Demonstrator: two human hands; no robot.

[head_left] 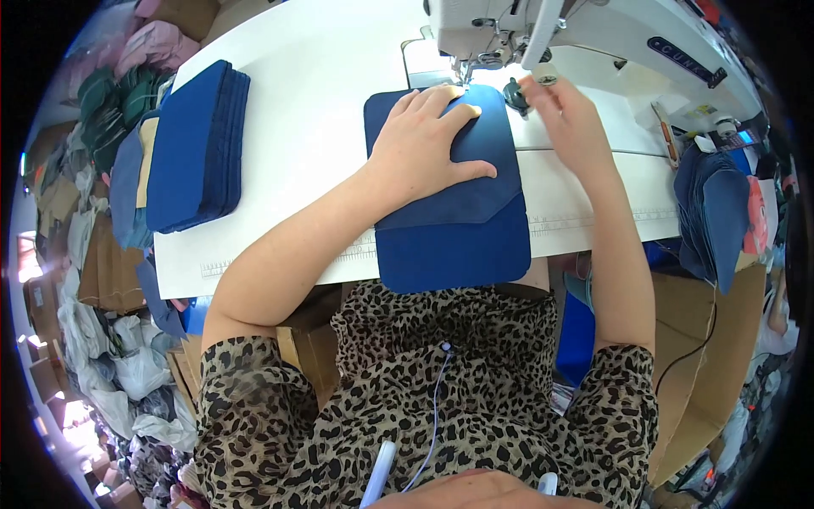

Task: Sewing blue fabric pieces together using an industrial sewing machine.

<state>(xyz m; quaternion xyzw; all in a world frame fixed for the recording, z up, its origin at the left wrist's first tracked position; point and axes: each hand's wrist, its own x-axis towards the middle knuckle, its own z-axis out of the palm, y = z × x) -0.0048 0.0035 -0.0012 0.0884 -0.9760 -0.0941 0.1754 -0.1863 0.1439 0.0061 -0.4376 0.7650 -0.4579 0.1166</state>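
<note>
Left hand (428,144) spread flat, open-palmed, on soft matte blue fabric panel (449,199) with rounded corners at frame centre, right hand (566,114) blurred by glossy white sewing machine (543,30), grip unclear; neat stack of blue panels (199,144) upper left on smooth white table (314,93).

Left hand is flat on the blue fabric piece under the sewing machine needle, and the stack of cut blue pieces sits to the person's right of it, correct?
Not quite. The head view shows the left hand flat on the blue fabric piece, but the stack of cut blue pieces lies to the person's left.
</note>
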